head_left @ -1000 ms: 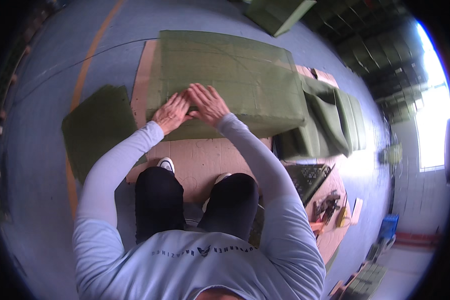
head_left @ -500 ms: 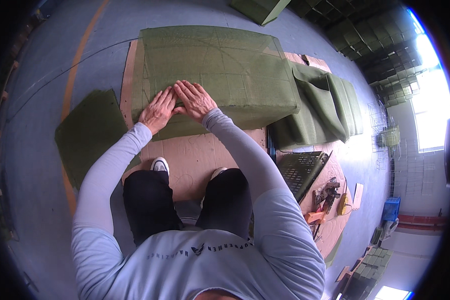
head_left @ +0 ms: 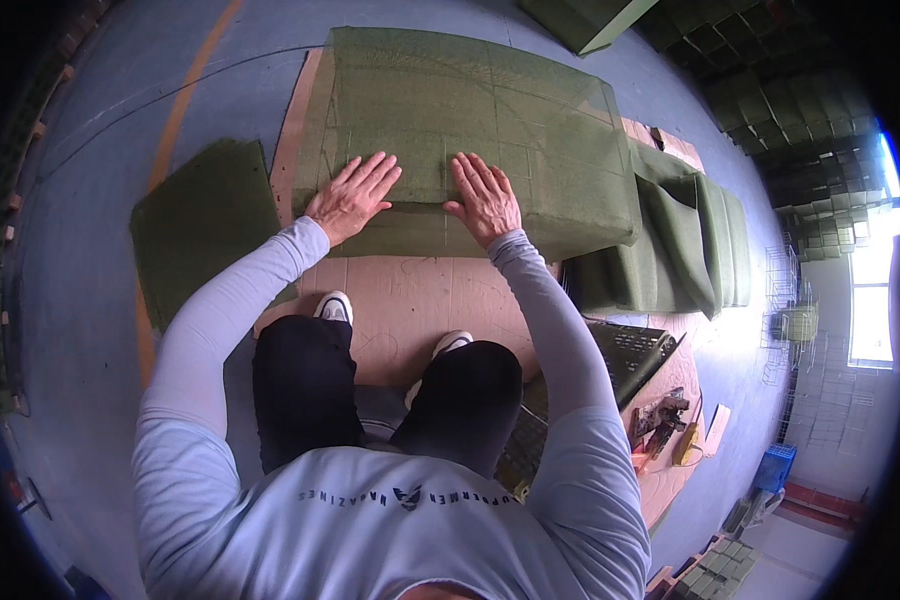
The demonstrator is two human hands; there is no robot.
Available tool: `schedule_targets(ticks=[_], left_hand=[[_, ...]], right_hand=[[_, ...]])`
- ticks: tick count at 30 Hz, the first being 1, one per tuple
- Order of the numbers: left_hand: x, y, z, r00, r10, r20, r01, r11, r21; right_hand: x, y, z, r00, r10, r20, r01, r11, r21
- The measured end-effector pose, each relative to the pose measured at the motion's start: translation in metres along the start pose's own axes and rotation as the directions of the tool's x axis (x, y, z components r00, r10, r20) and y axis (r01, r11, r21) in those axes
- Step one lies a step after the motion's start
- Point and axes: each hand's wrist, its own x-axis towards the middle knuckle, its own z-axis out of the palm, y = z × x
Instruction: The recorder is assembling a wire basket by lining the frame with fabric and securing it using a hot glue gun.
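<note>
At left on the blue-grey floor (head_left: 80, 250), a flat dark-green mesh panel (head_left: 205, 225), turned askew, with the lower right part behind the left sleeve (head_left: 240, 290); next, on a pinkish-brown cardboard sheet (head_left: 420, 300) ahead of the knees, a large green mesh-covered wire-frame box (head_left: 470, 100), partly see-through, with thin straight wires showing under the cover; lying lengthwise from left to right across the front of the body, with a long side facing the knees; on the left part of the near upper edge, the left hand (head_left: 348, 205), back upward, with fingers straight and slightly apart; farther right along that edge, the right hand (head_left: 487, 203), also back upward, with fingers slightly apart and thumb out; under both palms, mesh hidden; inside the box, hard to make out; at right, a draped green mesh sheet (head_left: 685, 230), partly behind the box; below, a dark perforated crate (head_left: 635, 352), partly covered by the right sleeve (head_left: 560, 330); beside it, overlapping hand tools (head_left: 662, 420), too jumbled to tell apart.
</note>
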Motion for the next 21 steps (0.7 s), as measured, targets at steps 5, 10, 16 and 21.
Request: schedule_targets(ticks=[5, 10, 16, 21], left_hand=[[-0.004, -0.004, -0.008, 1.0, 0.006, 0.03, -0.006, 1.0, -0.01], [-0.028, -0.034, -0.019, 0.996, -0.009, 0.089, 0.014, 0.998, -0.059], [-0.039, -0.037, -0.008, 1.0, -0.004, -0.018, 0.004, 1.0, -0.01], [-0.045, -0.044, -0.018, 0.999, -0.008, 0.049, 0.011, 0.997, -0.071]], right_hand=[[-0.001, -0.002, -0.003, 1.0, 0.011, 0.012, -0.011, 0.999, 0.033], [-0.004, 0.0, -0.002, 0.998, 0.059, 0.039, -0.061, 0.997, 0.043], [-0.002, -0.001, 0.002, 0.997, 0.073, 0.028, -0.073, 0.997, 0.028], [-0.003, -0.003, 0.006, 0.997, 0.066, 0.033, -0.068, 0.997, 0.048]])
